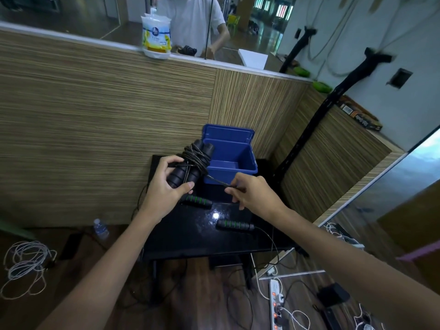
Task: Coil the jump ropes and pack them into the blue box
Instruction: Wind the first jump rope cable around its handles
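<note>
L hand (164, 186): fingers + thumb wrapped round the black handle pair (188, 166) of rope 1, held up over the table (190, 232), just left of the blue box (232, 160).
Handle axis: long axis tilts up and away, top ends leaning twd the box's near-left corner.
Cord (197, 156): wound several turns round the handles' upper half; loose tail runs down-right from the bundle to the R hand.
R hand (252, 194): pinching the tail end betw thumb + fingers, in front of the box's near wall, apart from the bundle. Tail looks taut.
Key relation: tail leaves bundle twd the R, so last wraps/tuck fall to the R hand; L hand just steadies. Box lies right of and beyond the bundle, nearer the L hand's load; short move right + down to drop in.
Box: lid open, stood up at back; inside looks empty.
Rope 2: green-banded handles (234, 225) lying on table, well apart from each other, cord trailing off the R edge, not coiled.
Progress (est.): rope 1 nearly done, nothing packed yet.
</note>
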